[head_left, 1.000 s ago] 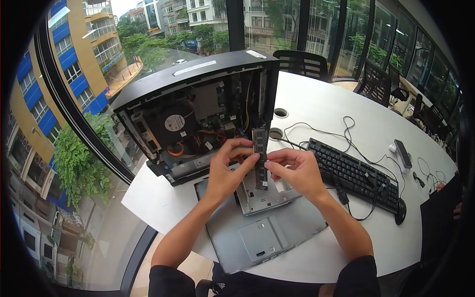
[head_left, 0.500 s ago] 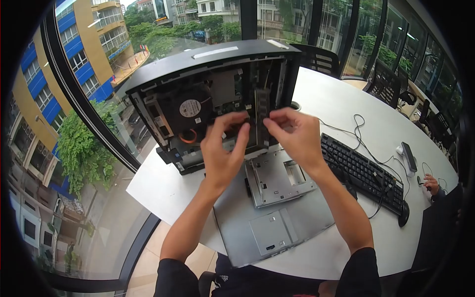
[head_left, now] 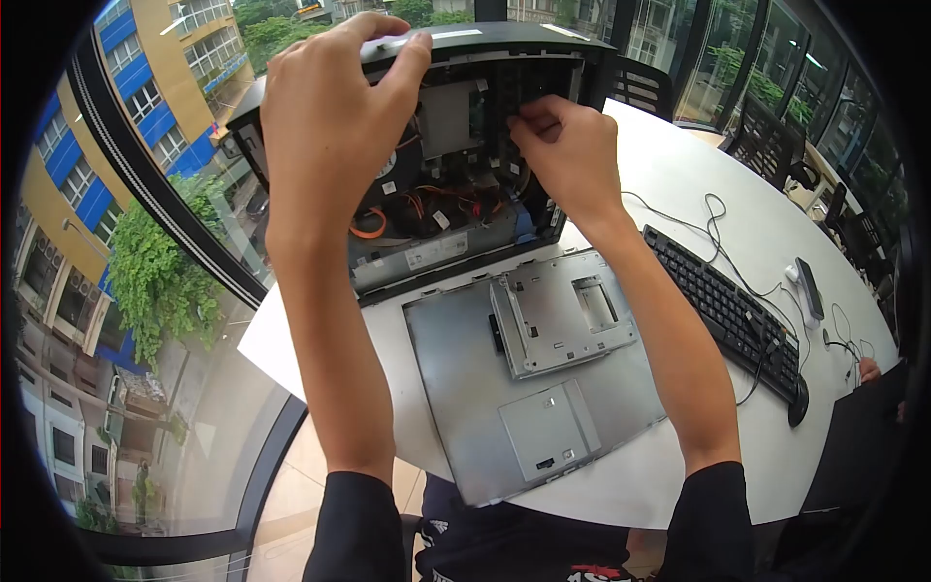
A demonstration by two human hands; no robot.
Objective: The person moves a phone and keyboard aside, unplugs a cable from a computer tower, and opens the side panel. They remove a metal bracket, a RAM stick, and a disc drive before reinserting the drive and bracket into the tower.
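An opened desktop computer case stands upright on the table, its inside facing me. My left hand is over its top edge, thumb on the near side and fingers curled across; it hides part of the fan. Inside the case at the right, my right hand pinches at a dark, narrow strip that looks like a memory module. The fingertips partly cover it. Orange and dark cables run along the lower part of the case.
A metal side panel lies before the case, with a metal drive bracket on it. To the right are a keyboard, a mouse, cables and a power strip. Another person's hand shows at the right edge.
My left hand has moved from inside the case up to its top edge. My right hand has moved up slightly, still pinching. The case appears higher in view.
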